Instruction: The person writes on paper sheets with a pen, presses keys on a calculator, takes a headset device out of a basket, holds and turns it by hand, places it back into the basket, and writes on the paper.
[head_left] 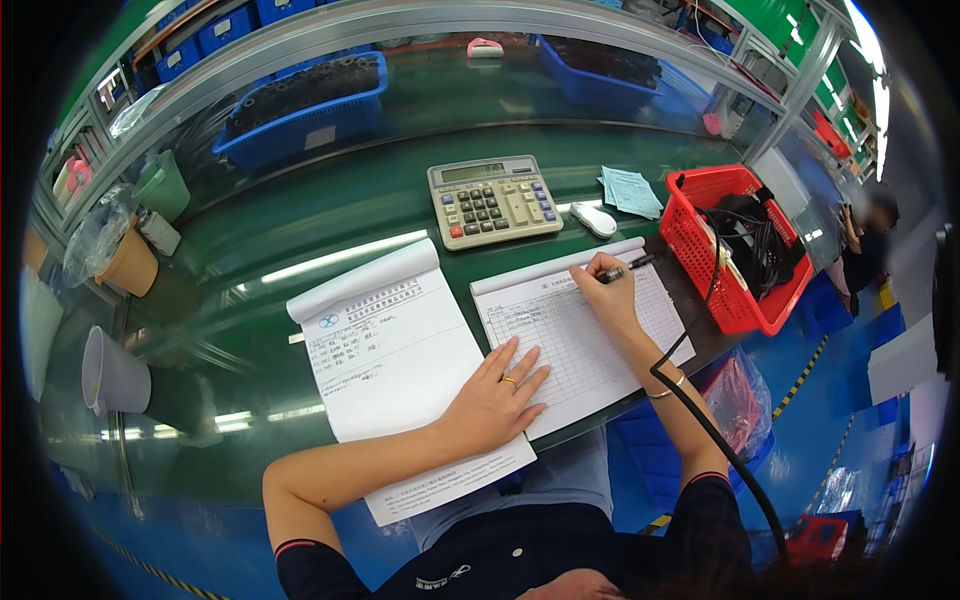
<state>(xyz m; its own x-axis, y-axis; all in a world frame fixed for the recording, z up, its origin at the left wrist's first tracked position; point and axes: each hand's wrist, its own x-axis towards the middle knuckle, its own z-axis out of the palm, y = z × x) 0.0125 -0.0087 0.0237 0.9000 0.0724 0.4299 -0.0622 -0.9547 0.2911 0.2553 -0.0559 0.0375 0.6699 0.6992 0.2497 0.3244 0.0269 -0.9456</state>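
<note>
Where the ruled form pad (650, 345) lies, on the near edge of the green-topped workbench (235, 370) in front of the person, its top leaves are folded back and handwriting fills the upper rows of its grid. Right hand (608, 290): fingers closed around a black pen (630, 268), over the upper part of the form; the pen's writing tip is hidden, so contact with the paper cannot be told. One bangle at the wrist. Left hand (495, 397): grasping nothing, laid palm down with fingers spread, fingertips on the lower left of the form; one gold-coloured ring.

Immediately left of the form: a letterhead writing pad (395, 385), upper leaf curled back, several handwritten lines near its head, lower end overhanging the bench edge. Beyond the two pads: a beige desktop calculator (495, 203) with grey, blue and red keys; just right of it, a small white rounded device (594, 219); next, loose pale-blue slips (630, 192).

Right of the form: a red perforated plastic basket (697, 268) containing black cables (748, 238). Far left: grey-white bin (120, 370), tan bin (130, 268), green bin (164, 187). Behind: two blue plastic baskets (292, 145), both loaded with dark items.
</note>
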